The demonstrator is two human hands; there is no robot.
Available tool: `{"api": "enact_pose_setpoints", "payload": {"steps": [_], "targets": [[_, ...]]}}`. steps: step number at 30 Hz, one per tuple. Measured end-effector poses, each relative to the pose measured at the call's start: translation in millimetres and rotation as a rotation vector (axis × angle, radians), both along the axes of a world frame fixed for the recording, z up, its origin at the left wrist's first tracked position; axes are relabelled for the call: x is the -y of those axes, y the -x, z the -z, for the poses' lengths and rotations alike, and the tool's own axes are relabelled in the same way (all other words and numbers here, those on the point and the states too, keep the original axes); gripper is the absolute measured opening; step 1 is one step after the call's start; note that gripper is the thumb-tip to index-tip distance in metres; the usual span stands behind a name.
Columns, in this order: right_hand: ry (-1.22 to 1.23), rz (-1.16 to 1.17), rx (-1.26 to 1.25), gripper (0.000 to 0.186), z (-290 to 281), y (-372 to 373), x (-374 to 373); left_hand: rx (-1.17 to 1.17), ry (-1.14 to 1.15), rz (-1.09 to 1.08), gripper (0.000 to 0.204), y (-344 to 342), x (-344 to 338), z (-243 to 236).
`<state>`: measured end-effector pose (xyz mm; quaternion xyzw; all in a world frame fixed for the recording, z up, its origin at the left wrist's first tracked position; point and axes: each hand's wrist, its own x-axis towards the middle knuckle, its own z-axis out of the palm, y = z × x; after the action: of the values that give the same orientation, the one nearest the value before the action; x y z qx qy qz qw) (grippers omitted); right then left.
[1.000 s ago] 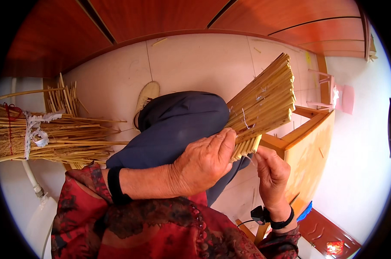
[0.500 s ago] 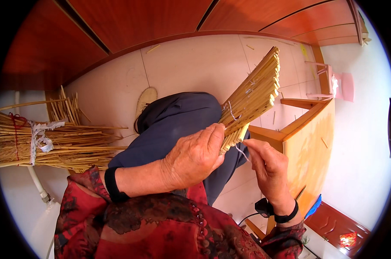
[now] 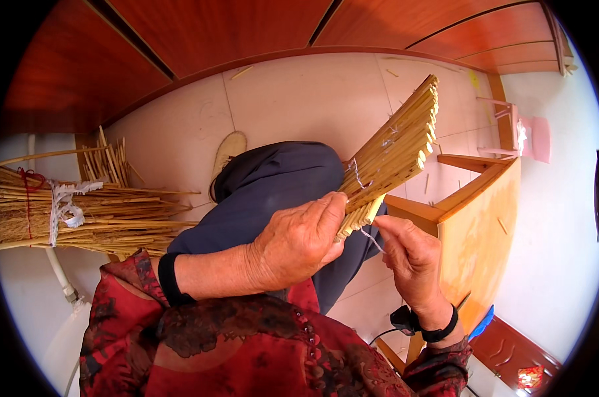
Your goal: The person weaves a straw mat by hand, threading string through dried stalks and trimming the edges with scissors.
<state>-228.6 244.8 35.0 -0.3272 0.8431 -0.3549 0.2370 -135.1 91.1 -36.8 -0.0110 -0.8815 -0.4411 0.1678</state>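
Observation:
My left hand (image 3: pixel 301 231) is closed around the near end of a row of straw stalks (image 3: pixel 395 142) bound side by side. The row slants up and away to the right, with its cut ends along the right edge. White string (image 3: pixel 356 173) crosses the stalks in stitches. Below the near corner, a loose length of white string (image 3: pixel 373 239) runs from the stalks to my right hand (image 3: pixel 408 248). The thumb and fingertips of that hand are pinched together at the string, close to the nearest stalk ends.
At left lies a big bundle of straw stalks (image 3: pixel 127 215) tied with a white cloth strip (image 3: pixel 60 212). A wooden table (image 3: pixel 478 238) stands at right, with a pink chair (image 3: pixel 534 139) beyond. Red-brown cabinets (image 3: pixel 233 33) line the far side. Stalk scraps lie on the tiled floor (image 3: pixel 299 86).
The view has shifted slightly, and the stalk row sits a little farther right in it. Both hands keep nearly the same hold.

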Motion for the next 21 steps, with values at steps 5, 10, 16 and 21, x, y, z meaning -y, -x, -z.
{"api": "enact_pose_setpoints", "payload": {"steps": [5,10,16,21], "targets": [[-0.004,-0.025,-0.005,0.020,-0.3,3.4,4.3,0.040,-0.024,0.032,0.055,-0.4,0.9,-0.1],[0.018,-0.004,0.003,0.020,2.5,2.8,4.3,0.026,-0.020,0.021,0.055,-0.6,0.9,0.4],[0.001,0.000,0.005,0.020,2.6,1.2,6.7,0.010,0.012,0.005,0.056,-0.4,1.1,-1.3],[0.047,0.017,0.034,0.019,6.2,3.4,6.8,-0.009,0.015,0.006,0.058,0.0,2.0,-0.7]]}}
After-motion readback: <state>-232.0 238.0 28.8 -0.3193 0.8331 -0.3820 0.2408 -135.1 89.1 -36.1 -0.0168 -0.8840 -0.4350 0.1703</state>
